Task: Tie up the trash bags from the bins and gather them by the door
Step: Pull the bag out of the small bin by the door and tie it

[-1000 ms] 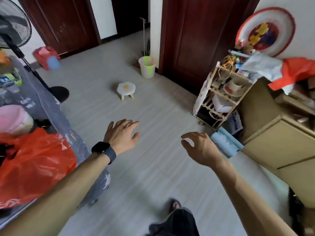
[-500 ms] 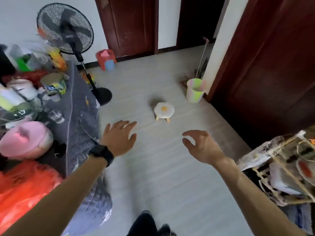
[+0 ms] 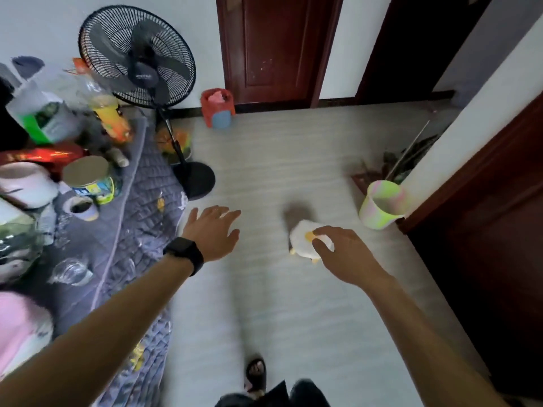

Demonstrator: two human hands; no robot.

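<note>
Black fan (image 3: 136, 58) stands beside a quilted cover (image 3: 141, 230) (egg-patterned stool (image 3: 299, 240) nearby).

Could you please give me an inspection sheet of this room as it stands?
Surface: pale floor, striped.
Job's things: red-bagged bin by the far door, bag untied; pastel bin by the right door frame.
Clutter: bottles, tin and tape roll on the grey-covered table; egg-shaped stool on the floor.
Hands: left hand and right hand outstretched, holding nothing.
Cables: nothing seen.
Surroundings: standing fan, dark wooden door.
</note>
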